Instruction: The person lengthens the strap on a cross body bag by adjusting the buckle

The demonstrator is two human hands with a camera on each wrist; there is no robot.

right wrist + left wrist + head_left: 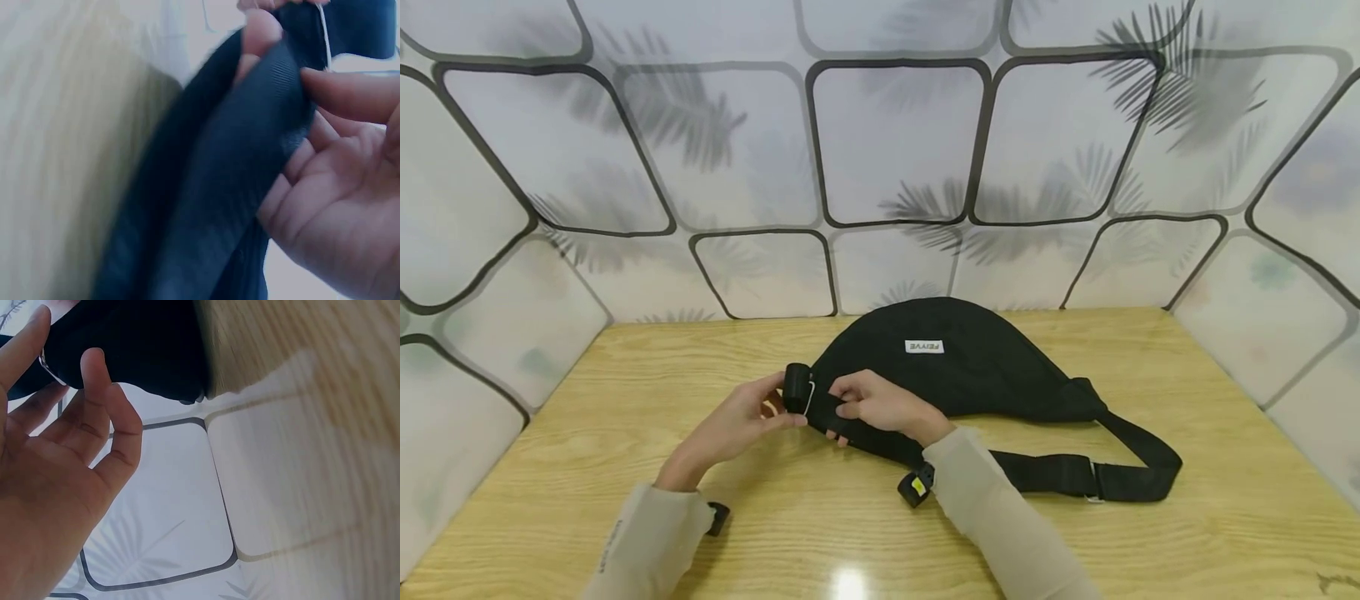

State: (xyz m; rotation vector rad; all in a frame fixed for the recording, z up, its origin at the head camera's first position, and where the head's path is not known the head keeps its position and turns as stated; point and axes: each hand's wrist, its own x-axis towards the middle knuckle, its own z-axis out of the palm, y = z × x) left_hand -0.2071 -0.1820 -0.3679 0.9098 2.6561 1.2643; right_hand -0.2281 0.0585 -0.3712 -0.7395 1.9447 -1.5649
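A black waist bag (955,375) lies on the table, its small white label upside down in the head view. My left hand (752,417) grips the bag's strap at its left end, thumb and fingers at a thin metal slider (810,398). Past the slider a short loop of strap (796,387) stands up. Just right of it, my right hand (880,406) pinches the strap webbing. In the right wrist view the strap (250,137) runs folded between thumb and fingertips, with the slider just beyond.
The strap's right side (1138,479) loops round on the wooden table (700,350) and carries another slider (1094,483). A patterned cloth wall (895,142) rises behind the table and on both sides. Small dark devices sit at both wrists.
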